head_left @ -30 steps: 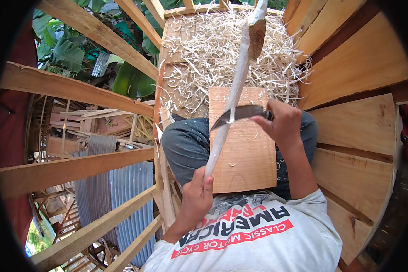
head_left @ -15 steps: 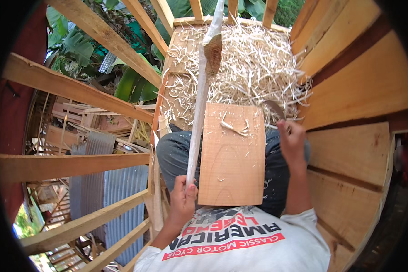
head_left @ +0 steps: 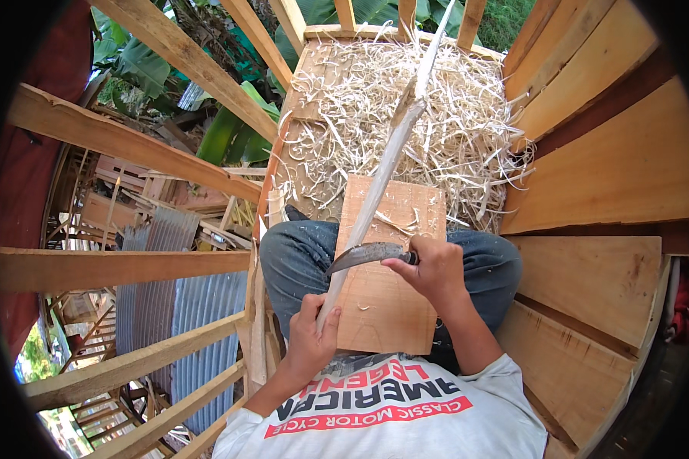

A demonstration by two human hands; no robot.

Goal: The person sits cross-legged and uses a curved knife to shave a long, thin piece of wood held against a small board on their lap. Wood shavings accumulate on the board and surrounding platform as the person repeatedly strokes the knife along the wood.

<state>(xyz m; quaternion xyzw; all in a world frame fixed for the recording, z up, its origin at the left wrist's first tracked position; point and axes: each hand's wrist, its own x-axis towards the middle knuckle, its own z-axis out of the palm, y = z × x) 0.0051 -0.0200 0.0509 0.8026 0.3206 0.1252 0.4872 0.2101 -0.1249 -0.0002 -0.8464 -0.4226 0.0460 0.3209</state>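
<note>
A long pale wooden stick [head_left: 388, 153] slants up and away from my lap, with a rough brown knot partway along it. My left hand [head_left: 314, 333] is closed round its near end. In my right hand [head_left: 435, 268] is the dark handle of a curved knife [head_left: 366, 255]. The knife's blade crosses the stick a little beyond my left hand and looks to touch it. Under both lies a flat wooden board [head_left: 390, 310] resting across my legs, with a few curled shavings [head_left: 398, 224] on it.
A large heap of pale wood shavings [head_left: 444, 130] covers the plank floor ahead of my knees. Wooden slats [head_left: 130, 141] form a railing at the left, and plank walls [head_left: 589, 283] stand close on the right. Corrugated metal sheets [head_left: 207, 336] show below, beyond the railing.
My right hand has brought the knife from beside my right knee leftward and nearer, onto the stick. The stick's far end has tilted to the right, and its knot has turned.
</note>
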